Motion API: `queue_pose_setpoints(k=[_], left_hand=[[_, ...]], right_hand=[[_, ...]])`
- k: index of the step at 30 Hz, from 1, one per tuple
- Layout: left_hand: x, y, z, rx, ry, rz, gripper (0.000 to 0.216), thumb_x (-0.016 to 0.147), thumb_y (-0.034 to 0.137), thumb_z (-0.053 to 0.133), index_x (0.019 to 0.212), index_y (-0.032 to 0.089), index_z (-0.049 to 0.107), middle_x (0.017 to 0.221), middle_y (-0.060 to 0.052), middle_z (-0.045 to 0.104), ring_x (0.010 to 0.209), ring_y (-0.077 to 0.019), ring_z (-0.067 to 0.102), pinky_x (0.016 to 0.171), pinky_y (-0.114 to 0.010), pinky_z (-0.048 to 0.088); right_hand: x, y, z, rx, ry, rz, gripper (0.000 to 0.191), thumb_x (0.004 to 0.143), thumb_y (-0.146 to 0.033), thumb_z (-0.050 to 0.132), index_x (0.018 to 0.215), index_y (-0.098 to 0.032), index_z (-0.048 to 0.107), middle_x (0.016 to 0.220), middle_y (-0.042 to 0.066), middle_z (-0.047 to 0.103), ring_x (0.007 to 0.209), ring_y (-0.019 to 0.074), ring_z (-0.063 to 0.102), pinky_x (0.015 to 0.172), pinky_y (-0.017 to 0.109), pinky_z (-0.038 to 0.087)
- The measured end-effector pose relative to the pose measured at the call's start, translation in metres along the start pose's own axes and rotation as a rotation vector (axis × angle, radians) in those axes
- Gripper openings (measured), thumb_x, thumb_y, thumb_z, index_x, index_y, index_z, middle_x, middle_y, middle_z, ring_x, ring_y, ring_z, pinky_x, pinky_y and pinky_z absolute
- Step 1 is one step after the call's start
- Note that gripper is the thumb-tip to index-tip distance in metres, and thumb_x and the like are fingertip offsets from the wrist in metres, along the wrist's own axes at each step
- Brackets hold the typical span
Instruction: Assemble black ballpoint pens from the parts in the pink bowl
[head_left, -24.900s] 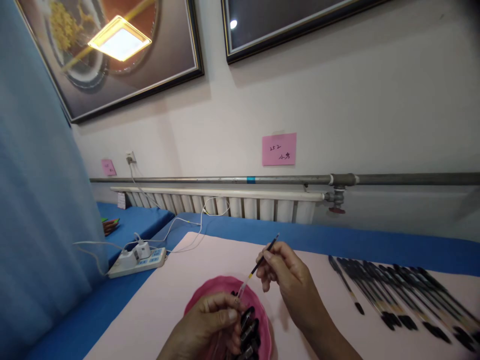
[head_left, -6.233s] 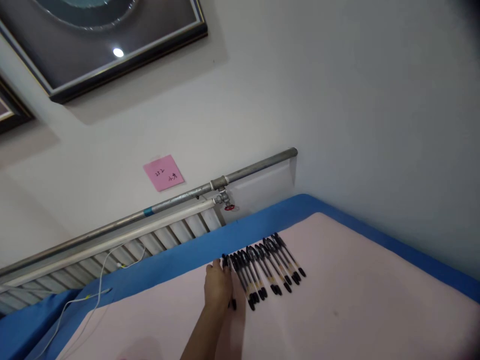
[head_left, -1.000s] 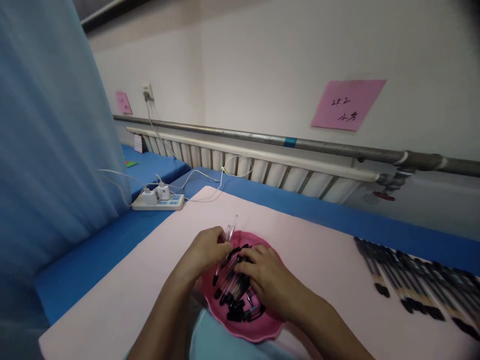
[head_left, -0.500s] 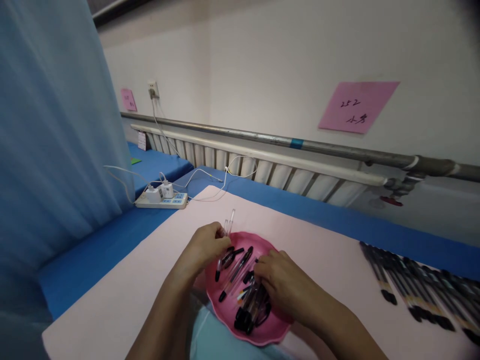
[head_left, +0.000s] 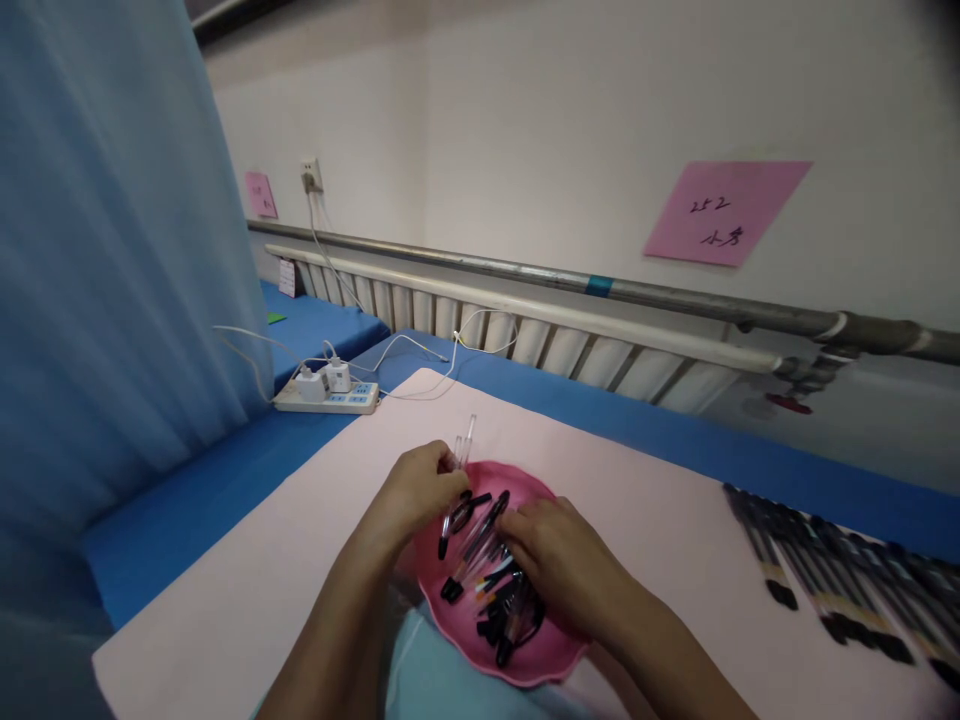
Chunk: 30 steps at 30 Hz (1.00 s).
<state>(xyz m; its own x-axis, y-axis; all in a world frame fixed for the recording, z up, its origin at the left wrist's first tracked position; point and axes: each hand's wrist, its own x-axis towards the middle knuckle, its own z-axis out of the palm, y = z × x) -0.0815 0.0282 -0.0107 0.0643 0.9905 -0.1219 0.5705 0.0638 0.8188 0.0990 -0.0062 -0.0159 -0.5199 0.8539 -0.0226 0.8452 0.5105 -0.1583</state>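
The left hand [head_left: 416, 490] had a closed grip on clear barrels [head_left: 466, 447]. The grip of the right hand [head_left: 559, 565] was hidden, and its pressing might tip the pink dish [head_left: 540, 668].

blue table [head_left: 187, 500] bears pink sheet [head_left: 262, 590], power strip [head_left: 330, 402]; on the sheet, dish [head_left: 551, 660] and pens [head_left: 825, 595].

A power strip [head_left: 328, 399] lies near the blue curtain [head_left: 112, 260], a pink note [head_left: 724, 212] above the radiator [head_left: 525, 341].

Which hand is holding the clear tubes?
The left hand: clear tubes stick up from its grip, while the right hand rests on the pens in the tray.
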Motion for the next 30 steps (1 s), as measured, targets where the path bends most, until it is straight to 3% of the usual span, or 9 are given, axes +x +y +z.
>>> queue_pose_setpoints(k=[5,11,15,19,25,30], left_hand=[[0.0,-0.001,0.002,0.012,0.009,0.008,0.003,0.065,0.018,0.051,0.066,0.019,0.054,0.058,0.002,0.058,0.056,-0.0118,0.051,0.05,-0.022,0.034],[0.001,-0.001,0.002,0.004,0.004,0.015,0.004,0.066,0.018,0.049,0.066,0.019,0.054,0.061,0.001,0.058,0.058,-0.0128,0.053,0.053,-0.022,0.035],[0.001,-0.001,0.003,-0.019,-0.013,0.005,0.004,0.065,0.017,0.049,0.065,0.019,0.052,0.059,0.002,0.056,0.057,-0.0127,0.052,0.053,-0.023,0.035],[-0.001,0.0,0.004,-0.068,-0.059,0.006,0.002,0.063,0.018,0.051,0.063,0.02,0.051,0.056,0.004,0.053,0.056,-0.0119,0.048,0.052,-0.022,0.034],[-0.005,0.007,0.005,-0.186,-0.143,0.027,0.004,0.062,0.018,0.05,0.066,0.019,0.051,0.056,0.005,0.051,0.055,-0.0108,0.048,0.053,-0.021,0.038],[-0.009,0.017,0.0,-0.487,-0.147,0.045,0.005,0.063,0.021,0.055,0.066,0.018,0.053,0.065,0.003,0.056,0.067,-0.0124,0.052,0.065,-0.023,0.039]], right_hand=[[0.001,0.004,0.006,-0.035,0.023,0.007,0.019,0.084,-0.016,0.045,0.079,-0.02,0.063,0.077,0.005,0.067,0.072,0.0199,0.058,0.064,0.031,0.035],[-0.001,0.009,0.004,0.15,0.123,0.021,0.02,0.084,-0.012,0.042,0.079,-0.02,0.059,0.079,0.001,0.065,0.072,0.0157,0.055,0.065,0.027,0.036],[-0.004,0.001,0.002,0.166,0.017,-0.107,0.016,0.077,-0.011,0.051,0.071,-0.02,0.062,0.077,0.001,0.065,0.076,0.0162,0.054,0.069,0.029,0.035],[-0.005,-0.01,0.004,0.081,-0.086,-0.092,0.014,0.075,-0.013,0.053,0.07,-0.019,0.065,0.085,0.005,0.066,0.08,0.0194,0.055,0.071,0.034,0.034],[-0.006,-0.014,0.007,0.095,-0.081,-0.1,0.018,0.077,-0.01,0.047,0.078,-0.018,0.064,0.094,0.007,0.068,0.088,0.0215,0.055,0.08,0.035,0.034],[-0.005,-0.014,0.011,0.105,-0.066,-0.101,0.014,0.075,-0.012,0.051,0.078,-0.019,0.062,0.092,0.005,0.068,0.088,0.0214,0.055,0.08,0.034,0.032]])
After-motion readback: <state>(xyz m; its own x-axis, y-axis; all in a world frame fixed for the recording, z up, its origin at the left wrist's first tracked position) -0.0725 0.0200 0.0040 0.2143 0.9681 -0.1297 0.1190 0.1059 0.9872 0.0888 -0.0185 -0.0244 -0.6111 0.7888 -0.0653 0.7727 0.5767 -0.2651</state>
